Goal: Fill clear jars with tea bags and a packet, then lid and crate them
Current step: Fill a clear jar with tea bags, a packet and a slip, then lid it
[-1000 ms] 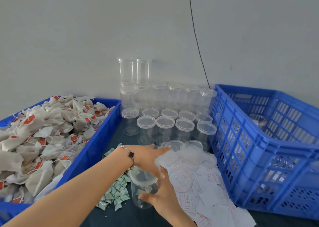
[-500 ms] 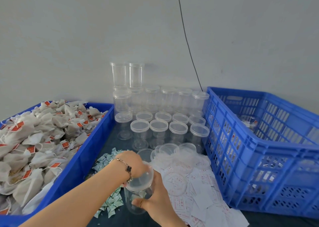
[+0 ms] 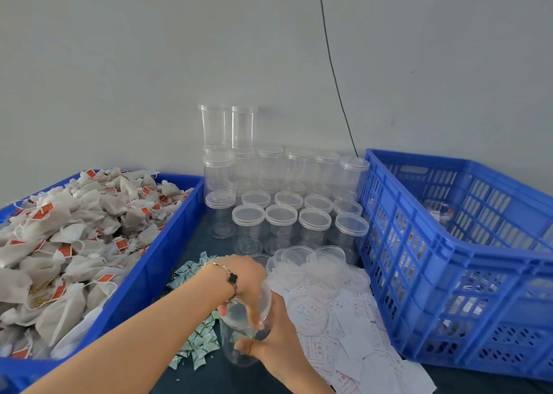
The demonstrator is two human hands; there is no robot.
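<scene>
My right hand gripped an empty jar, left hand gripped its lid; filling not started, crate nearly empty.

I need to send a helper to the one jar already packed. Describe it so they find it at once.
Start at the big blue slatted crate on the right of the table. Look inside, toward its far wall: a single clear jar sits there. Unlike the empty lidded jars grouped between the crate and the tea bag tray, it sits alone and shows a bit of red.
</scene>
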